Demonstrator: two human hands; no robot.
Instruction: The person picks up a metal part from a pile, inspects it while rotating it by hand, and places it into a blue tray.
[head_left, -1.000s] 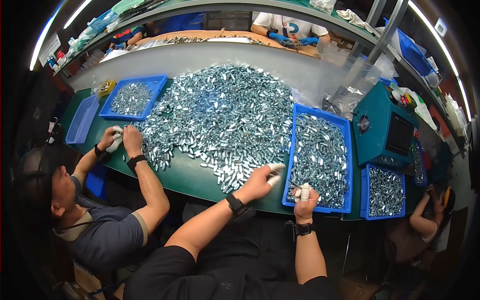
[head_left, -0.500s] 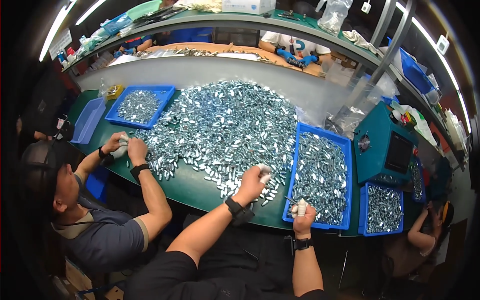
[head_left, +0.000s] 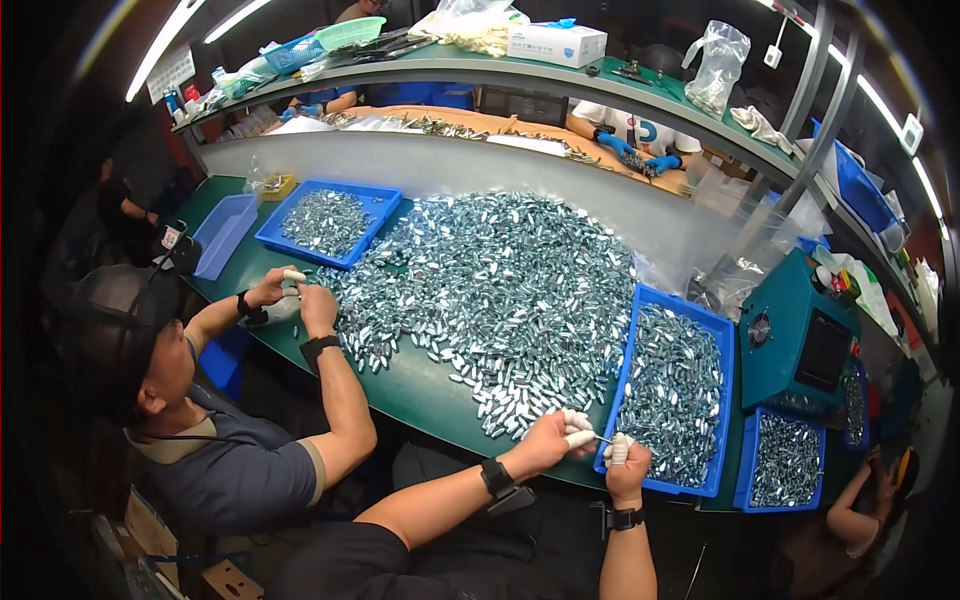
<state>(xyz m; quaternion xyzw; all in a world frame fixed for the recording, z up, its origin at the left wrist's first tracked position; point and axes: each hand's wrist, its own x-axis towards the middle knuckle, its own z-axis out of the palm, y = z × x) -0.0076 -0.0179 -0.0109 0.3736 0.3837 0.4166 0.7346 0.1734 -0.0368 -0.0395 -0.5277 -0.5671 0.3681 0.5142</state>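
Note:
My left hand (head_left: 555, 440), with white finger covers, is closed in a pinch near the front edge of the green table; whatever is between its fingertips is too small to make out. Just right of it, my right hand (head_left: 628, 465) grips a thin metal rod (head_left: 603, 439), whose tip points at the left fingertips. Beyond my hands spreads a wide heap of small shiny metal pieces (head_left: 500, 290). A blue tray (head_left: 727, 400) full of similar pieces lies behind my right hand.
At my left a co-worker (head_left: 230, 440) handles something small beside another blue tray (head_left: 392, 206). A teal machine (head_left: 775, 350) stands on the right above a smaller blue tray (head_left: 747, 470). A shelf (head_left: 470, 66) with boxes and bags runs across the back.
My left hand has come away from the heap's near edge to meet the right hand's rod tip. The whole view has shifted slightly.

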